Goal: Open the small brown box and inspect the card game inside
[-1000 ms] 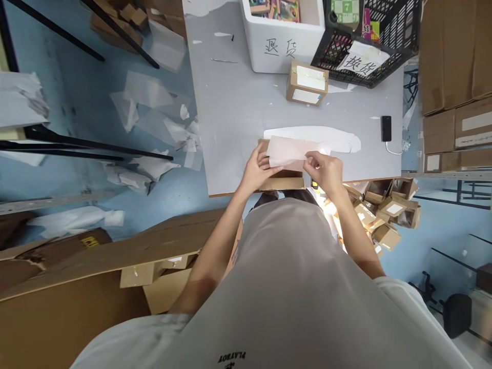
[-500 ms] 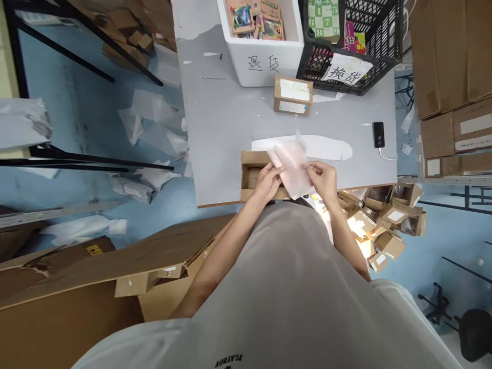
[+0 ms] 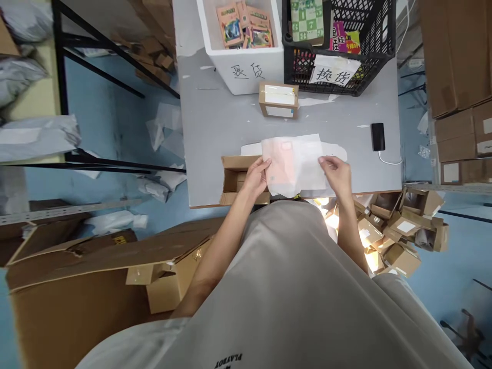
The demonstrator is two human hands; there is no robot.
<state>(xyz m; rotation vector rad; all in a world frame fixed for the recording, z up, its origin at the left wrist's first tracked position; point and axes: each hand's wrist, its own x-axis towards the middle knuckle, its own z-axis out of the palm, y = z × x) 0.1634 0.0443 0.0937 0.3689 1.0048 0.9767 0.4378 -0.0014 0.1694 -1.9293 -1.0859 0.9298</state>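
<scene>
A translucent white foam pouch is stretched flat between my two hands above the table's front edge. Through its left half shows a pinkish flat pack. My left hand pinches the pouch's left side, thumb on top, over the pack. At the opposite end my right hand grips the pouch's right edge between thumb and fingers. Just left of the pouch, partly behind my left hand, stands an open cardboard box with its flaps up.
A sealed small carton sits before a white foam bin of pink packs and a black crate. A phone with a cable lies on the right. Discarded boxes pile at lower right; a large carton is lower left.
The pouch has gone from bunched and tilted to spread flat. My right hand has moved right, away from my left, and the view has shifted slightly.
</scene>
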